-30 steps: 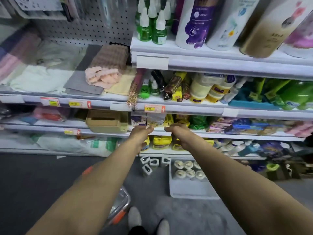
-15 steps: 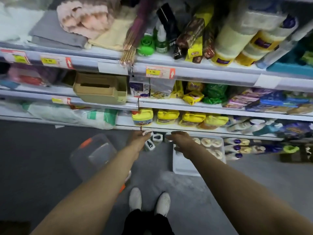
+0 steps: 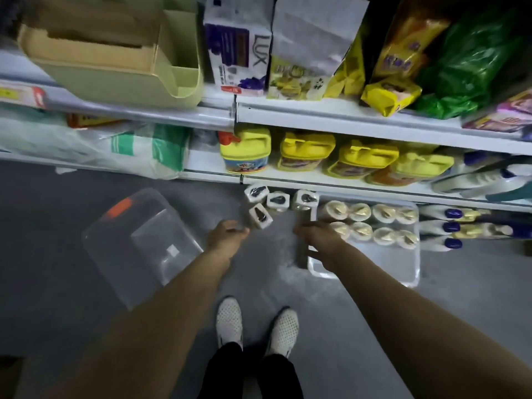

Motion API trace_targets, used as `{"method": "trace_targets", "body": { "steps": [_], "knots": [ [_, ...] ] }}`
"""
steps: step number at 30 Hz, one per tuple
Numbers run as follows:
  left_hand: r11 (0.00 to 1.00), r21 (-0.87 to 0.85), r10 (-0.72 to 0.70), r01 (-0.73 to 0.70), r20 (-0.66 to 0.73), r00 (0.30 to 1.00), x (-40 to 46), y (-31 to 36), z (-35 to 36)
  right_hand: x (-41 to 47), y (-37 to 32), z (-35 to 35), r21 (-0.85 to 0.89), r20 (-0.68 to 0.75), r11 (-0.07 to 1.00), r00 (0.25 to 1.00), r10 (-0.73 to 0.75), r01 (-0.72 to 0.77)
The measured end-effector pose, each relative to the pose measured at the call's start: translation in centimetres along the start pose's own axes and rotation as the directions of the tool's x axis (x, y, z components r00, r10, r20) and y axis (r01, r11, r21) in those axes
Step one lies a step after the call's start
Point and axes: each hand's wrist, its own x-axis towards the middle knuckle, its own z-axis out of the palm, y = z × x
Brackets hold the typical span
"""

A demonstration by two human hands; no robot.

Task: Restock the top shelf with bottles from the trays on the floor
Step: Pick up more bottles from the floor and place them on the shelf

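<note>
Dropped both arms from shelf height to the floor: left grip (image 3: 227, 234) and right grip (image 3: 319, 236) loose, empty, just short of the tray (image 3: 362, 272) bottles (image 3: 361, 212).

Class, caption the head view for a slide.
Both hands, left and right, reach down toward bottles in a clear floor tray.

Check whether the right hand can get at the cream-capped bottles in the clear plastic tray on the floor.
Probably yes. The right hand hangs open just above the near-left cream-capped bottles, nothing lies between them, and the clear plastic tray has no lid on it. The left hand is off to the side.
</note>
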Motion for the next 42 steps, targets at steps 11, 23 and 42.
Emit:
{"method": "trace_targets", "body": {
  "steps": [11, 23, 42],
  "knots": [
    [0.999, -0.050, 0.001, 0.001, 0.051, 0.999, 10.8, -6.1, 4.1, 14.2, 3.8, 3.1, -0.011, -0.034, 1.000, 0.999, 0.013, -0.013],
    [0.976, -0.029, 0.219, -0.217, 0.149, 0.964, 21.5, -10.8, 9.0, 26.9, 7.1, 4.6, -0.091, -0.156, 0.969, 0.958, -0.240, 0.228],
    [0.889, 0.005, 0.447, -0.457, -0.217, 0.868, 23.1, -14.5, 13.7, 31.6, 8.6, 7.7, -0.291, -0.304, 0.875, 0.830, -0.468, 0.387]
  ]
}}
